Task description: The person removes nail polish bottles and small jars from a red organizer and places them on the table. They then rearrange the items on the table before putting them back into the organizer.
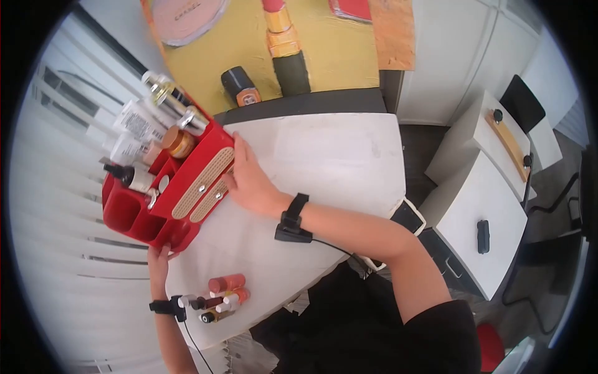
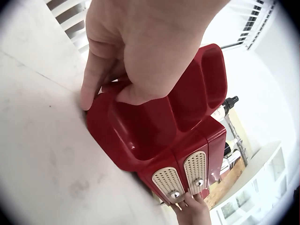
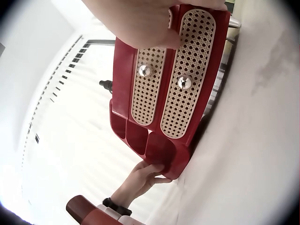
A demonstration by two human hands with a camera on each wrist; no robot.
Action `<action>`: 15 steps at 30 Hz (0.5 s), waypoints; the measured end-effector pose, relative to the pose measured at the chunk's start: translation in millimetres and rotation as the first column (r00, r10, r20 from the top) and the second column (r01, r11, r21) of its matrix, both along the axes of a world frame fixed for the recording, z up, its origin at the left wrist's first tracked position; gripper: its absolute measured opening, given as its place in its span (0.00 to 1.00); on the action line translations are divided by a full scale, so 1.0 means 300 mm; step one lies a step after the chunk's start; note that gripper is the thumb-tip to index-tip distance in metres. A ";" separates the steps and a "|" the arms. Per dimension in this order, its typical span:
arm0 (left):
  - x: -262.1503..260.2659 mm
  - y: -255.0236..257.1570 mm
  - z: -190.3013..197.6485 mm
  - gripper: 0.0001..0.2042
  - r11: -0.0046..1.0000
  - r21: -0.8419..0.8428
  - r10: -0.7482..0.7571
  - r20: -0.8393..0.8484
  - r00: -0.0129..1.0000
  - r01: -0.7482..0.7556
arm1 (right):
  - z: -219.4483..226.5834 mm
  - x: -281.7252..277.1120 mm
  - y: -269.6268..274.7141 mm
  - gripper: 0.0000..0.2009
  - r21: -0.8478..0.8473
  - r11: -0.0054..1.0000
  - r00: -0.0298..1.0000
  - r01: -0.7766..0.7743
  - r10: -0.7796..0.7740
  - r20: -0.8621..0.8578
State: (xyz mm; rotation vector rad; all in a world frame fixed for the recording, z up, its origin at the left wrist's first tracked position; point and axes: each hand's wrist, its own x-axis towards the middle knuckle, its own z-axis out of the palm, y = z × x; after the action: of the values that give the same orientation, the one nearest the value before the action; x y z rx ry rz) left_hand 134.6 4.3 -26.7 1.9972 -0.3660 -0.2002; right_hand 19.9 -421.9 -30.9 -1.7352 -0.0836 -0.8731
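A red cosmetics organizer (image 1: 140, 218) with two woven-front drawers (image 1: 202, 187) stands at the left of the white table. My left hand (image 1: 159, 258) grips its near corner. In the left wrist view the thumb hooks over the rim of an empty front compartment (image 2: 140, 126), with the fingers outside against the wall. My right hand (image 1: 252, 181) holds the other end, its thumb on the drawer front (image 3: 201, 42) and the fingers round the end wall. Bottles and tubes fill the rear sections, among them an amber jar (image 1: 179, 143), a dropper bottle (image 1: 134, 177) and a white tube (image 1: 137, 121).
Several small bottles, including a pink one (image 1: 227, 283), lie on the white table (image 1: 324, 149) by my left wrist. White blinds (image 1: 68, 262) hang close along the left. Behind stands a painted makeup board (image 1: 336, 56). White drawer cabinets (image 1: 479, 218) are at the right.
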 end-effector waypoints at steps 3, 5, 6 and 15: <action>0.030 0.011 -0.024 0.19 1.000 0.003 -0.006 -0.015 1.000 0.006 | -0.003 -0.003 -0.017 0.50 -0.033 0.999 0.996 -0.015 0.012 -0.085; 0.043 0.018 -0.041 0.20 1.000 -0.004 0.001 -0.019 1.000 -0.001 | -0.001 0.002 -0.041 0.51 -0.043 0.998 0.996 -0.039 0.035 -0.087; 0.041 0.014 -0.041 0.21 1.000 -0.012 0.005 -0.020 1.000 -0.005 | 0.005 0.001 -0.051 0.52 -0.054 0.997 0.996 -0.050 0.046 -0.076; -0.140 -0.010 0.026 0.36 0.980 -0.158 -0.132 -0.077 0.988 0.119 | 0.075 -0.217 -0.149 0.49 -0.089 0.995 0.992 0.033 -0.043 -0.117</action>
State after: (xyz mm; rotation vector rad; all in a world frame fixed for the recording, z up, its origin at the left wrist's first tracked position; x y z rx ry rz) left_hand 92.6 1.3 -18.8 1.8091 -0.4389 -0.3278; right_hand -45.1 -466.6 -8.5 -1.8720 -0.0096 -0.8023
